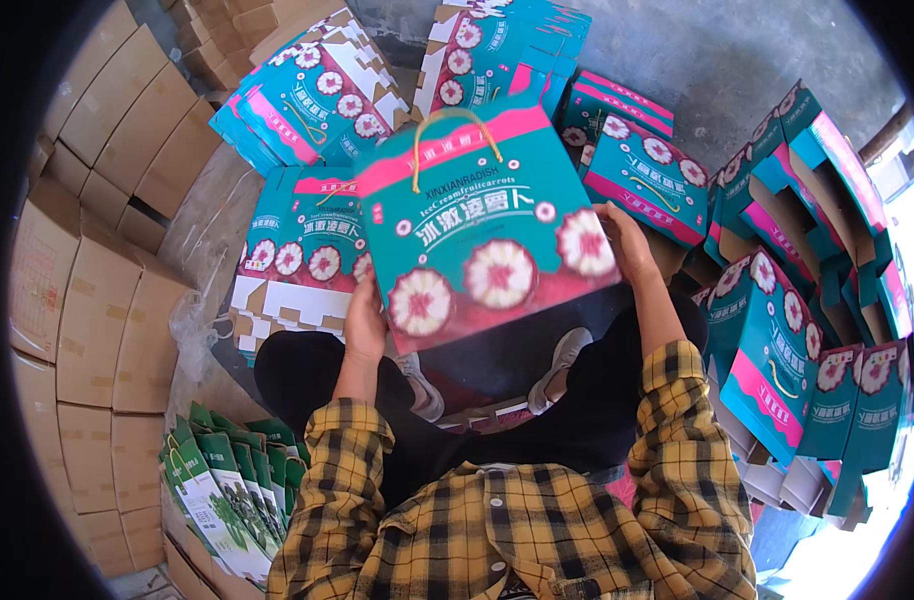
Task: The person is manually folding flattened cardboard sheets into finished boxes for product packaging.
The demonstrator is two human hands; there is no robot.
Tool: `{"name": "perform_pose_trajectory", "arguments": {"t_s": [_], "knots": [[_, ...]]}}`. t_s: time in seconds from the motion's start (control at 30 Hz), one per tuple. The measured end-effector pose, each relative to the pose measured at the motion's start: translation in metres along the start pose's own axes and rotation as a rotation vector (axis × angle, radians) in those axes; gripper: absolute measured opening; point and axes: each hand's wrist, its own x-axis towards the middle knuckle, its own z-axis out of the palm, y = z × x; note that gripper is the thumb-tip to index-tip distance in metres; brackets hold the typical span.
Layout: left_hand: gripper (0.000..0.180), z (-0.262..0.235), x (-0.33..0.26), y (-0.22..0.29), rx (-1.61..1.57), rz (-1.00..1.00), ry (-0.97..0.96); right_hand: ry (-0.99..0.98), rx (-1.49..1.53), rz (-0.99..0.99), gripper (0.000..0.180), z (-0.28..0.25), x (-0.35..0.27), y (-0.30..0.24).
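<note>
Between my two hands I hold a teal and pink gift box (482,235) with radish-slice pictures and a gold cord handle (457,118). My left hand (365,315) grips its lower left edge, and my right hand (627,245) grips the right edge. The box is in front of me above my knees, its printed face turned up and its handle end pointing away. Part of each hand's fingers is hidden by the box. Behind its left side lies a stack of flat, matching cartons (312,225).
More flat carton stacks (302,95) lie farther off. Folded boxes stand at the right, some with open ends (777,370). Brown cardboard boxes (97,320) are piled along the left. Green printed bags or cartons (227,480) stand at the lower left, near crumpled clear plastic (187,325).
</note>
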Motion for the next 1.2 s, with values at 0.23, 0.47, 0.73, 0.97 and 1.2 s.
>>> {"name": "perform_pose_trajectory", "arguments": {"t_s": [0.23, 0.47, 0.73, 0.97, 1.2], "knots": [[0.081, -0.009, 0.019, -0.038, 0.022, -0.235, 0.316, 0.203, -0.299, 0.142, 0.05, -0.028, 0.008, 0.046], [0.063, -0.025, 0.015, -0.039, -0.017, -0.248, 0.225, -0.018, -0.308, 0.044, 0.075, 0.003, 0.004, 0.046], [0.053, -0.016, 0.019, -0.052, 0.169, -0.196, 0.171, 0.102, -0.594, 0.324, 0.034, -0.011, 0.018, 0.055], [0.062, 0.001, 0.013, -0.048, 0.697, -0.061, 0.028, 0.217, -1.266, -0.17, 0.031, 0.031, 0.001, 0.045], [0.056, 0.001, 0.011, -0.043, 0.971, 0.017, -0.082, 0.018, -1.438, -0.564, 0.022, 0.05, -0.009, 0.054]]}}
